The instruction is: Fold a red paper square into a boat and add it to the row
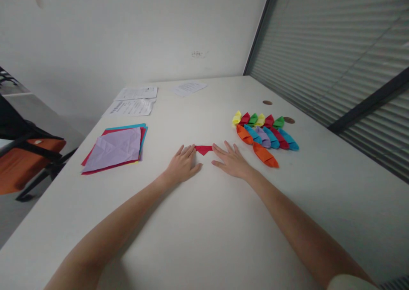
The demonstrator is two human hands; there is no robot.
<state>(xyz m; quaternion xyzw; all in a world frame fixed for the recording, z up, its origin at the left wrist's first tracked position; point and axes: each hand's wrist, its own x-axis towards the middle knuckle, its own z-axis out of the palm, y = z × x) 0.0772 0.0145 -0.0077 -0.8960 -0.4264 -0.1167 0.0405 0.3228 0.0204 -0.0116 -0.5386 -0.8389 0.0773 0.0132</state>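
A piece of folded red paper (203, 149) lies flat on the white table, its straight edge away from me and a small point toward me. My left hand (182, 164) rests on its left end with the fingers stretched out flat. On its right end lie the spread fingertips of my right hand (232, 160). Both ends of the paper are hidden under my fingers. Neither hand grips anything.
Several folded paper pieces (262, 136) in many colours lie in rows to the right. A stack of coloured paper sheets (116, 149), lilac on top, is at left. Printed sheets (134, 100) lie farther back. Blinds (335, 55) border the right side; an orange chair (32, 162) stands left.
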